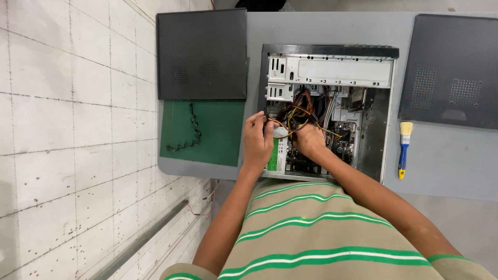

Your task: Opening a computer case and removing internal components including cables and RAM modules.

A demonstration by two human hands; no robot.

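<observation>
Inside open computer case [386, 103]: left hand [258, 140] fingers pinch cable connector [267, 118]; right hand [309, 139] fingers buried among wires [301, 111], grip unclear.

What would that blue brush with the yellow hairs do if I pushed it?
The brush lies flat on the grey table, so it would probably slide, not tip. It looks small and light. Its pale bristles would likely bend while the blue handle stays stiff.

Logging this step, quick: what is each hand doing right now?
Left hand: closed, pinching a connector on the cable bundle at the computer case edge.
Right hand: inside the case among the cables; grip cannot be told.
</observation>
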